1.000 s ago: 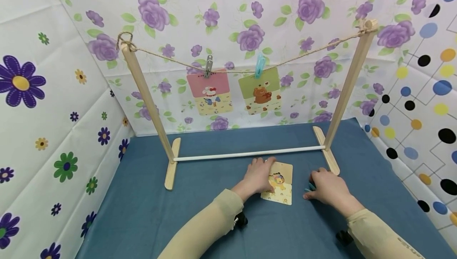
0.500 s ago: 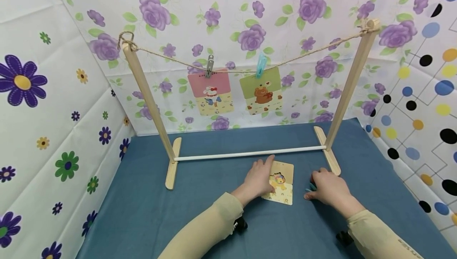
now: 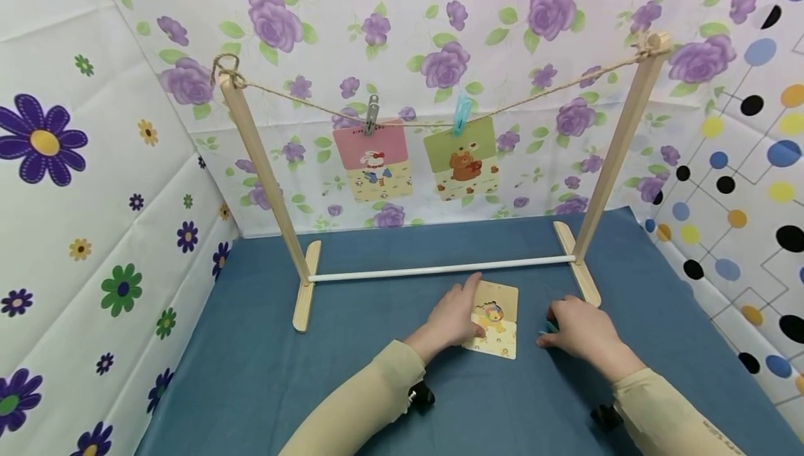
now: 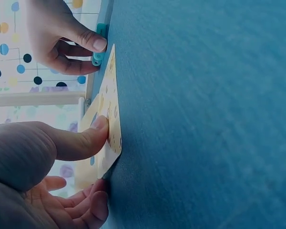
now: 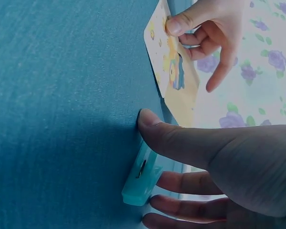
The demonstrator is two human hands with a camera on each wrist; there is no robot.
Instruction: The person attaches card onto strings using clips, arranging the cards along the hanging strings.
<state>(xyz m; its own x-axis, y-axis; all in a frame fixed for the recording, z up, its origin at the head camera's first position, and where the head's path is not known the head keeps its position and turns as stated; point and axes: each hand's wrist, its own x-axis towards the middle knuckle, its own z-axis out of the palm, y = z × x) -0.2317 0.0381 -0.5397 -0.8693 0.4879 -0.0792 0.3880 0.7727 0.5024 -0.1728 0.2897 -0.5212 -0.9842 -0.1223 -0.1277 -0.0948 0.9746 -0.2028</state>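
Observation:
A yellow card with a lion picture [image 3: 499, 330] lies on the blue cloth. My left hand [image 3: 451, 316] pinches its left edge, thumb on the printed face and fingers at the edge; in the left wrist view that card [image 4: 113, 102] slants up from the cloth. To its right, my right hand [image 3: 581, 330] holds a teal clothespin [image 5: 142, 179] down at the cloth, between thumb and fingers. Behind them, a pink rabbit card [image 3: 375, 156] hangs from a twine line under a grey clothespin [image 3: 372, 115]. Beside it, a light blue clothespin [image 3: 461, 115] holds a green bear card [image 3: 465, 156].
The twine [image 3: 534, 98] sags between two wooden posts [image 3: 264, 170]. A white rod [image 3: 389, 274] joins the wooden feet [image 3: 303, 306] low across the table, just beyond the left hand. Patterned cloth walls [image 3: 119, 232] stand at the back and sides.
The left hand has shifted slightly on the lion card, its index finger straighter along the card's far side. The right hand stays with the clothespin. The head view has moved slightly.

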